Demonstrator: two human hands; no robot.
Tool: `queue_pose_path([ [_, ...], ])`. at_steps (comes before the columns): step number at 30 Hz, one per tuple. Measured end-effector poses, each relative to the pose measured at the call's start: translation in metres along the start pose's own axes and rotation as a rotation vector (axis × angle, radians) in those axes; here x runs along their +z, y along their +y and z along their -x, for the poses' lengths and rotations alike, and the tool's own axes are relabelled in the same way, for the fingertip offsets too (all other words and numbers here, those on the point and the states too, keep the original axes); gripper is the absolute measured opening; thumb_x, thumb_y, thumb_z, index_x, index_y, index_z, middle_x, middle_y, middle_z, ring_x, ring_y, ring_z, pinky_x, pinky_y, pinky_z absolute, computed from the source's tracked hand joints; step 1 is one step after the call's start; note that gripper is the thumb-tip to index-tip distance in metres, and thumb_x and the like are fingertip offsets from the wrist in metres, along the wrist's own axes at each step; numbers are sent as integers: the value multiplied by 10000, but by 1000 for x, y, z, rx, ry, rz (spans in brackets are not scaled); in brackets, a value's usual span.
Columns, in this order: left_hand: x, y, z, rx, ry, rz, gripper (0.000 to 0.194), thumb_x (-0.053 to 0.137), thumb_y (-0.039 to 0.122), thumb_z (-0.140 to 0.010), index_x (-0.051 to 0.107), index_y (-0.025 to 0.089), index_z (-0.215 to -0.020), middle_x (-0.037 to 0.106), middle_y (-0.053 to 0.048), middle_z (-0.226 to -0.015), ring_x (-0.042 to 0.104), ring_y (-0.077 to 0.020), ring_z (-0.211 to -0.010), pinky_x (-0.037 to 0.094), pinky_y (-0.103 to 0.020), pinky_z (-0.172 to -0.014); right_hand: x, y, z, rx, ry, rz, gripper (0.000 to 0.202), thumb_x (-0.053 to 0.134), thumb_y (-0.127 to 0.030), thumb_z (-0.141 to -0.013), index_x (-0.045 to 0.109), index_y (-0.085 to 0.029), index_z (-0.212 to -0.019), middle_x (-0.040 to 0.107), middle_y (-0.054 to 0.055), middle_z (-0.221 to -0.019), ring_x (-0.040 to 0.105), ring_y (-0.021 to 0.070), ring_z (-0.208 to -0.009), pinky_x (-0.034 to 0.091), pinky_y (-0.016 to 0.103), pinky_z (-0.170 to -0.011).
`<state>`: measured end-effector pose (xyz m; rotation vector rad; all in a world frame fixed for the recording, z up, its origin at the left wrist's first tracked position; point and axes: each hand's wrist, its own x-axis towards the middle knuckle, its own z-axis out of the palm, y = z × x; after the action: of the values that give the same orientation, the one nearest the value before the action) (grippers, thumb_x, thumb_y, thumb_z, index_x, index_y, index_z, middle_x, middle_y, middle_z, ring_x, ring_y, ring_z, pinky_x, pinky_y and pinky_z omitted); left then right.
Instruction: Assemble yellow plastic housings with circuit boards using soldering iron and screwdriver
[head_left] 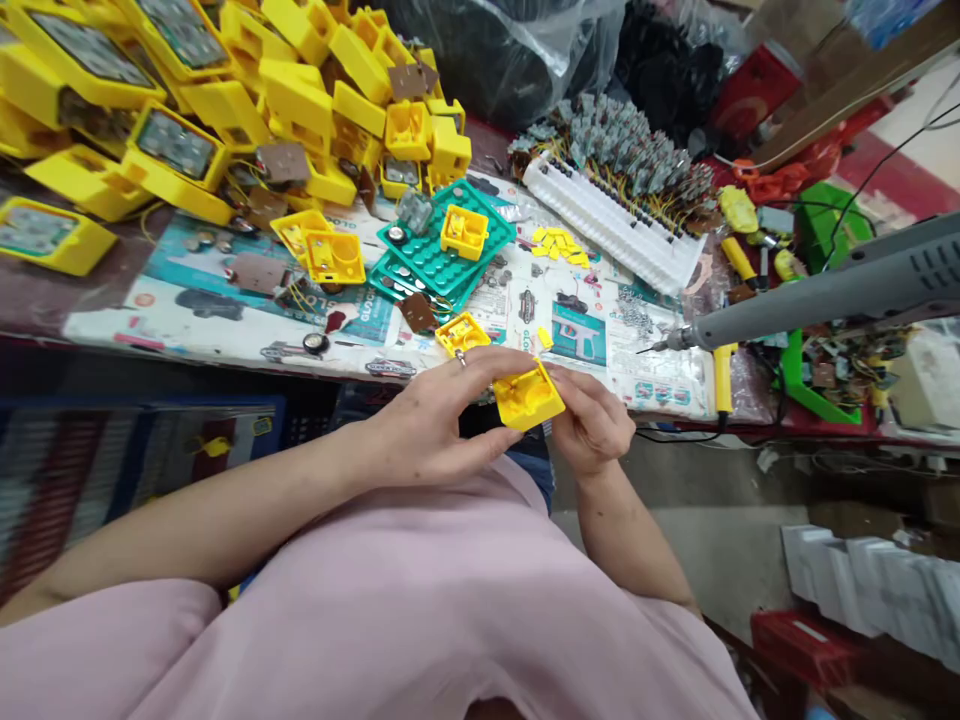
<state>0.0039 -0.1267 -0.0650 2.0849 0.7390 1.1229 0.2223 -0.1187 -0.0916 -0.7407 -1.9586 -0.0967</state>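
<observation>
Holding the yellow housing (528,402) near the frame's centre, you grip its left side with your left hand (431,415) and its right with your right hand (594,420). A loosened pinch could drop it; left-hand drift could bump the yellow casing (463,333) just beyond.
</observation>
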Motion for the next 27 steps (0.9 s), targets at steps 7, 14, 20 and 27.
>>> queue_pose_path([
  [7,-4,-1,-3,10,-66,-119,485,616,217,-886,543,122,-1356,613,-186,-1376,592,-241,-1306,500,-319,-1095,-2,3,-2,19,-40,-8,411,617,-53,-883,651,-226,-1254,784,84,-1040,762,176,-969,649,278,-838],
  [14,0,-7,3,-83,-72,-44,457,692,310,-815,635,233,-1261,705,-109,-1276,686,-251,-1174,562,-360,-1014,-5,0,1,18,-85,-3,456,589,-78,-897,624,-259,-1314,789,71,-1034,769,189,-942,659,284,-797],
  [20,-5,-4,2,-100,-145,-58,406,753,345,-758,689,262,-1150,765,-70,-1132,748,-237,-1000,610,-303,-839,-12,-5,6,-13,-147,-50,423,562,-66,-904,619,-180,-1308,781,117,-1031,759,177,-974,647,266,-807],
  [27,3,0,-2,-14,-129,-89,458,773,331,-763,672,275,-1206,775,-52,-1116,767,-218,-899,617,-282,-801,-22,-4,15,18,-135,-83,410,547,-62,-910,617,-161,-1301,779,125,-1032,753,166,-987,640,256,-814],
])
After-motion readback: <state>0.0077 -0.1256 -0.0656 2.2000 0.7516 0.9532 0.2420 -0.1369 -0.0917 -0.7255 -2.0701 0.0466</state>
